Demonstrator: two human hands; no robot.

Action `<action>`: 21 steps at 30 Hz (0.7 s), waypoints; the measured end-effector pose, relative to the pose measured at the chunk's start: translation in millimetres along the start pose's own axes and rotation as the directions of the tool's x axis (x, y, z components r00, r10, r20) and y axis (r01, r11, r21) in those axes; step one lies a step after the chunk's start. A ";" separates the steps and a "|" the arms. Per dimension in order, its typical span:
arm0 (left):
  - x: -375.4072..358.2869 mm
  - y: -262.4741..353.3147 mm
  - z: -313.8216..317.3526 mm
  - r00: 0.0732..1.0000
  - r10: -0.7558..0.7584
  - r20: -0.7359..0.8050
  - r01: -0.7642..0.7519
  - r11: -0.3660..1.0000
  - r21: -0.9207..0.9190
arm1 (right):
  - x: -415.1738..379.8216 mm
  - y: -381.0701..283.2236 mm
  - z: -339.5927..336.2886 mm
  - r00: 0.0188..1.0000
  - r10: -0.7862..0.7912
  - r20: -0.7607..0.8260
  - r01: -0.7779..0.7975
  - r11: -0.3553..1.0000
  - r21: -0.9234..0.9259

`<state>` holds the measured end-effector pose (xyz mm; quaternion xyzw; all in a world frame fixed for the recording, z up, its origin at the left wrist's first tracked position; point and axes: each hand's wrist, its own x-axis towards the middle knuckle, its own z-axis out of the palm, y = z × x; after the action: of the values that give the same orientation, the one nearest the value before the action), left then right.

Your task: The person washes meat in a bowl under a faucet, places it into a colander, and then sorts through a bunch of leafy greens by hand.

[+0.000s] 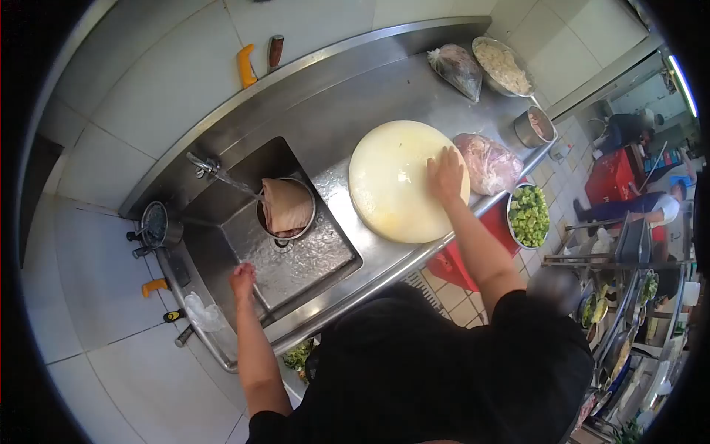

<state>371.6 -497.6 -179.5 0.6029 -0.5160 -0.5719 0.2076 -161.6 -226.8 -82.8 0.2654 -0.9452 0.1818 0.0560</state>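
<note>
We see our right hand lying flat with fingers extended on a thick, round, cream-coloured cutting board, which sits right of the frame's centre on a long stainless-steel counter. Our left hand, left of centre at the near side of a rectangular steel sink, looks loosely curled; we cannot tell whether it grips anything. In that sink, a broad slab of pinkish-tan meat stands partly in a round metal pot, its upper part above the rim, while water runs from a chrome tap towards it. Against the board's right edge we see a clear plastic bag of pink meat. At the upper right stand a small steel pot and a wide metal bowl of pale pieces, with a knotted dark-looking bag beside the bowl. Chopped green vegetables fill another bowl below the counter's edge, right of centre.
</note>
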 end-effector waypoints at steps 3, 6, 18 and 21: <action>-23.5 15.2 10.6 0.997 -0.074 -0.015 0.074 0.997 0.003 | 2.1 -27.6 9.4 0.984 0.009 0.177 0.024 0.983 -0.183; -45.2 50.6 33.7 0.998 -0.065 0.005 0.065 0.998 0.006 | -5.6 -104.3 69.6 0.943 -0.286 0.168 0.270 0.956 0.112; -87.4 88.9 20.4 0.995 0.095 -0.036 -0.100 0.977 -0.187 | -56.0 -203.6 39.2 0.876 -0.481 0.034 0.223 0.467 0.856; -98.2 45.5 -31.5 0.980 0.011 -0.197 -0.055 0.974 -0.220 | -20.8 -113.9 27.9 0.982 -0.111 -0.152 0.187 0.635 0.749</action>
<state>400.9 -441.2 -86.4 0.6197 -0.4354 -0.5615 0.3332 -84.6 -317.5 -77.1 0.3328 -0.7529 0.5677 -0.0025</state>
